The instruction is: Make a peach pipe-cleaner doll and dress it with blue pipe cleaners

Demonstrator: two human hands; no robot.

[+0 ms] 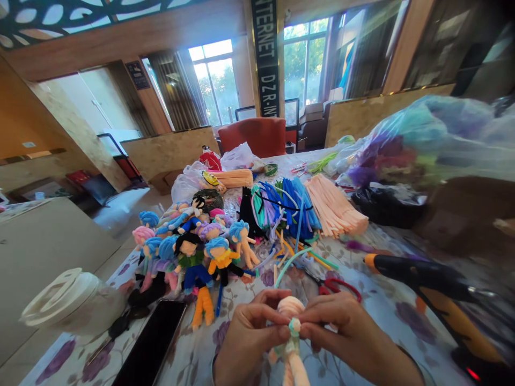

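the left hand (259, 329) and right hand (344, 324) closely pinch a small doll (293, 346) above the flower-patterned tabletop (197, 348); beyond are a red chair (257, 135), curtains (174, 88) and bright windows (217, 83).

A gap runs between the phone (155, 338) and left hand (249, 335); scissors (328, 289) and piled dolls (191, 261) obstruct beyond.

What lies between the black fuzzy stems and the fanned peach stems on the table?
In the head view, a bundle of mostly blue and green stems lies between them.
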